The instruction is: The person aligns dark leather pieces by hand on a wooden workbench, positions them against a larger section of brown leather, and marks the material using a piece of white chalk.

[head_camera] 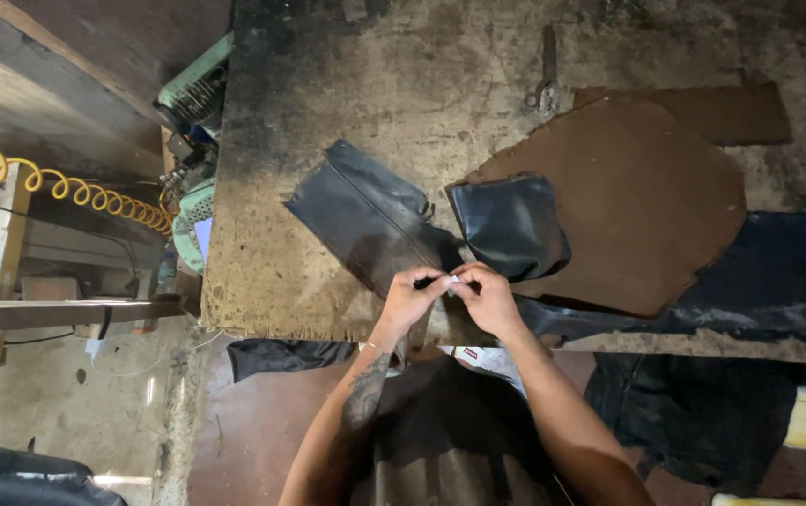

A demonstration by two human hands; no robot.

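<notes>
Both hands meet at the near edge of the bench (328, 112). The left hand (409, 298) and the right hand (489, 298) are closed in a pinch, fingertips touching around one small white piece (453, 279). It is too small and too covered by the fingers to tell what it is.

Two black leather pieces lie just beyond the hands. One is a long flat piece (361, 215) with a seam line down it, running from the far left toward the hands; its near end is hidden under them. The other is a smaller curled piece (510, 225) just right of the first, resting partly on one large brown sheet (637, 201). A second brown sheet (721, 112) shows at the far side, partly covered by the first. One dark blue sheet (777, 272) lies at the right, cut off by the frame edge.

One pair of scissors (545, 80) lies at the far side of the bench, dim against the stained top. One yellow coiled hose (75, 187) stretches at the left, beside a green machine (199, 89) that is mostly hidden by the bench edge. Dark cloth hangs below the near edge.
</notes>
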